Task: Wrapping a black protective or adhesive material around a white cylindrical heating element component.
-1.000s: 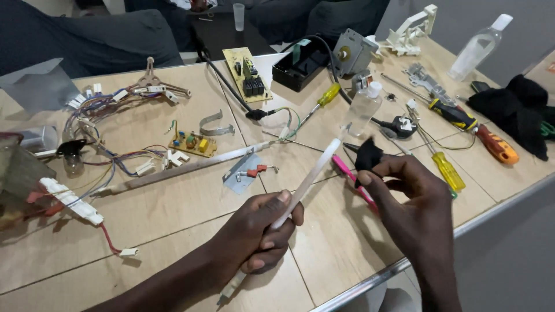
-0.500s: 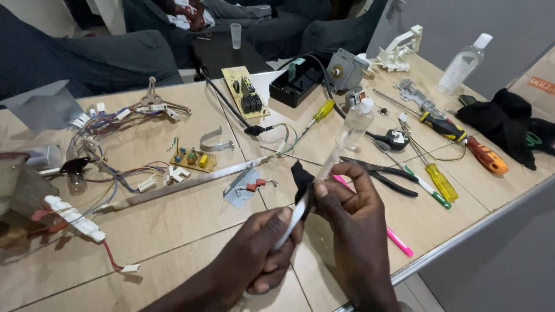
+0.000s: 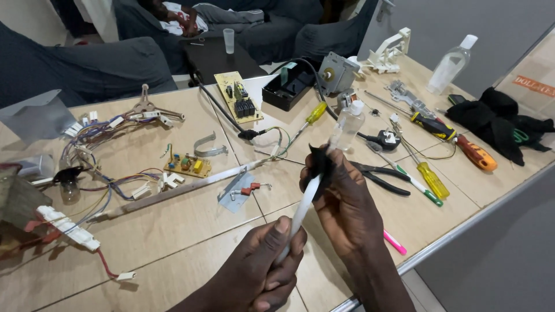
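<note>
My left hand (image 3: 257,271) clamps white tube (image 3: 302,211) low, steadying it; right hand (image 3: 341,202) pinches black cloth (image 3: 319,163) around upper tube, above tabletop (image 3: 191,231).

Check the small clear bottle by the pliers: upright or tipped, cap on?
Upright, cap on. The small clear bottle stands on its base on the table, white cap at the top, behind the right hand. Whether it holds liquid, cannot tell.
</note>
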